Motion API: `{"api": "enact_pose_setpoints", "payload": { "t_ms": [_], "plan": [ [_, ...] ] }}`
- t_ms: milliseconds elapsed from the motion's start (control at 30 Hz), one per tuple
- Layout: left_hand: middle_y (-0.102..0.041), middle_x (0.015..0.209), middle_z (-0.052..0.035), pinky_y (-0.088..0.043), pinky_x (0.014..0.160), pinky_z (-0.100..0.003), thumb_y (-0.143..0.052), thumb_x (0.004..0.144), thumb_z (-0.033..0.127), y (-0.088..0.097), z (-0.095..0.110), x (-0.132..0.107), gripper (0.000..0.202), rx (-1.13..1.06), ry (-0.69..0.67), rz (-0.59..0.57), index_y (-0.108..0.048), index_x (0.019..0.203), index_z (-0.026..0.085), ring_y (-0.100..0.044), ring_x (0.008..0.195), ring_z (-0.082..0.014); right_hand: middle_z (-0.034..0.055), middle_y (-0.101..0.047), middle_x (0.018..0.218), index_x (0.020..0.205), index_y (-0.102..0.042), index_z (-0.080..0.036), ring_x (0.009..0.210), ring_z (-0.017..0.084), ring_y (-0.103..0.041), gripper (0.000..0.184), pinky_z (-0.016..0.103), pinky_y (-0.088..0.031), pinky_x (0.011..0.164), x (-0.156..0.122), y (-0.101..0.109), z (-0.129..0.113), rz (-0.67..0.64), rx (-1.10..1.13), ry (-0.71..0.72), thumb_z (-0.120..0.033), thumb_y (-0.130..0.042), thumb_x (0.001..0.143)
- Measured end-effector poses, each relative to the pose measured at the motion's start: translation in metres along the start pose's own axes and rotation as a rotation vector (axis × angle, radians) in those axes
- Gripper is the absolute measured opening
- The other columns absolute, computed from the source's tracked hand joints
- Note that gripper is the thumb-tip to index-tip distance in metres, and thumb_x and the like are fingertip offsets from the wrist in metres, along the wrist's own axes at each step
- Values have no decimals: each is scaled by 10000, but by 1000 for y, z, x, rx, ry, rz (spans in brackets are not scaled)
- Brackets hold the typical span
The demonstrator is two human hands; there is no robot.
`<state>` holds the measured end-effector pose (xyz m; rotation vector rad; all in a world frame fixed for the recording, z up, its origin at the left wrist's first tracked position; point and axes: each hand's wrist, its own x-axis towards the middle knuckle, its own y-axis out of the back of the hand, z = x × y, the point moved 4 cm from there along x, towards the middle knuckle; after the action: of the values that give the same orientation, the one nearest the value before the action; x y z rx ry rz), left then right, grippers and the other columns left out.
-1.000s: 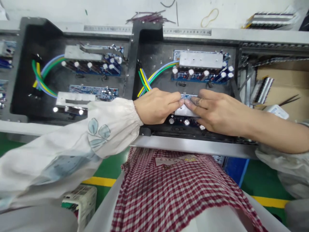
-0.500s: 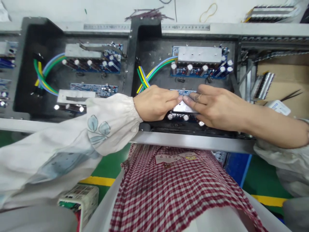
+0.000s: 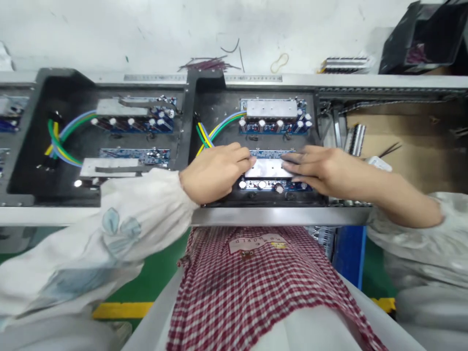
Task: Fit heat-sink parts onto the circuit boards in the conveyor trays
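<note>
My left hand point(image 3: 215, 173) and my right hand point(image 3: 314, 168) lie on either side of an aluminium heat sink plate point(image 3: 265, 168). The plate sits on a blue circuit board point(image 3: 268, 154) with a row of capacitors point(image 3: 261, 185) along its near edge. Left fingertips touch the plate's left end. Right fingertips rest on its right end, slightly blurred. Both hands appear to grip the plate between them. A black fixture tray point(image 3: 219, 109) holds the board.
A second finished board point(image 3: 272, 117) and bundled coloured wires point(image 3: 219, 127) lie just beyond my hands. Another tray bay with boards point(image 3: 135, 129) is to the left. Cardboard point(image 3: 413, 126) lies right. A steel rail point(image 3: 281, 217) runs along the near edge.
My fingertips have drawn apart, baring more of the plate. The whole scene sits lower and smaller in view, with more of the wall and a black bin showing at the far side.
</note>
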<state>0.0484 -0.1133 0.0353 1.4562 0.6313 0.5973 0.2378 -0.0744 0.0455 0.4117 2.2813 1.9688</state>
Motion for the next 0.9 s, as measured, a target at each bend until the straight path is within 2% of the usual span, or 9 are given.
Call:
{"api": "enact_pose_setpoints", "payload": {
  "t_ms": [100,233,333,433,533,633,700,767,900],
  "plan": [
    [-627,1093,-152,-525,813,-367,-359,849,68,10,32,7,347,42,125,93,-643,1048,69,-587,990,-259,167,-657,1156,1171,-620,-8,898,233,-601,365,390,-533,815,-8,-13,-1,-29,-23,-20,-169,-406,923],
    [-670,1018,-143,-542,813,-322,-382,866,82,-4,68,13,333,66,203,333,-642,1067,25,-609,949,-239,154,-642,1192,1184,-620,-41,954,217,-601,358,400,-537,854,-10,-22,-1,35,16,-66,-156,-422,908],
    [-684,1048,-109,-538,863,-315,-415,847,74,-18,73,13,315,73,269,475,-664,1041,72,-606,1004,-222,152,-654,1168,1172,-621,-27,992,219,-600,354,398,-537,869,-12,-22,-2,85,41,-79,-132,-426,896],
    [-697,1026,-72,-546,840,-304,-436,835,76,-23,70,13,299,61,294,525,-676,1007,127,-615,982,-199,132,-661,1164,1178,-626,-79,1042,222,-592,349,423,-527,880,-12,-20,-2,84,79,-108,-162,-409,918],
    [-699,948,-65,-540,659,-300,-464,840,110,-17,66,14,246,17,320,458,-674,964,146,-623,894,-190,141,-653,1174,1190,-617,-92,1003,232,-597,348,421,-513,863,-7,-17,-1,39,97,-137,-203,-443,910],
    [-686,884,-50,-468,535,-306,-484,831,138,-7,56,17,204,-68,351,310,-667,914,170,-616,828,-195,162,-683,1011,1178,-611,-55,851,243,-596,385,382,-495,768,2,-16,-1,-64,43,-195,-197,-532,829],
    [-680,871,-36,-472,593,-307,-492,831,160,0,44,21,193,-149,300,185,-671,900,187,-612,832,-199,147,-675,858,1177,-606,-45,786,244,-580,414,345,-462,703,7,-16,-1,-130,-19,-243,-186,-552,791],
    [-678,904,-37,-474,675,-313,-527,845,237,5,26,27,169,-199,247,87,-679,911,200,-607,883,-209,140,-658,804,1201,-591,-51,772,243,-570,432,322,-428,673,11,-17,-1,-180,-66,-272,-179,-541,791],
    [-684,891,-43,-445,744,-307,-659,775,428,-2,-18,35,274,-296,273,33,-696,896,184,-612,892,-210,153,-672,839,1200,-592,-52,767,242,-571,432,319,-418,662,12,-19,0,-208,-76,-244,-197,-540,797]
  ]
}}
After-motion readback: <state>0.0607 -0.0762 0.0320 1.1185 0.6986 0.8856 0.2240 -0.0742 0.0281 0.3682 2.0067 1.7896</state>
